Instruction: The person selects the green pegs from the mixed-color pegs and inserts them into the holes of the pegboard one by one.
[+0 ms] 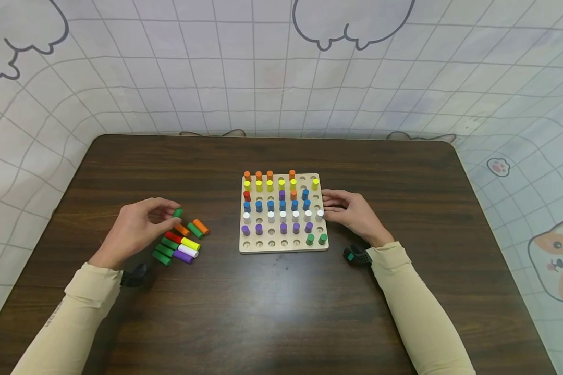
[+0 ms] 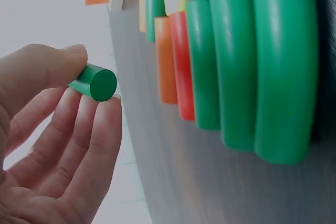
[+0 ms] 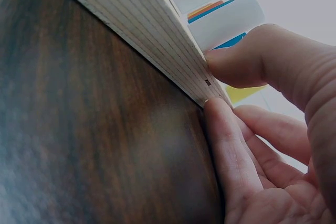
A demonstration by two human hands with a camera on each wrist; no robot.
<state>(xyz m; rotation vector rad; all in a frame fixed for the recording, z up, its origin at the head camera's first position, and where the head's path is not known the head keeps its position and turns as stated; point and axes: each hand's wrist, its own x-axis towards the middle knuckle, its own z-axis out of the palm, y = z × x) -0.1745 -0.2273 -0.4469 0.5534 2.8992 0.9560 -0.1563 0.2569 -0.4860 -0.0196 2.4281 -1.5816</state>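
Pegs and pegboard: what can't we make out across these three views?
Head: most of the green peg in the left hand, covered by that hand.
Head: the lettering on the left sleeve, too small to read.
Left wrist: the held peg's far end, hidden by the same hand.
Left wrist: the upper end of the nearest green peg on the table, cut off by the top edge.
Right wrist: most of the pegboard, cut off by the top edge.

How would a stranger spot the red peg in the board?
On the dark table, find the pale board the right hand holds. Go to its left edge, third row from the far side. Between a yellow peg and a blue peg stands the red peg, the board's only red.
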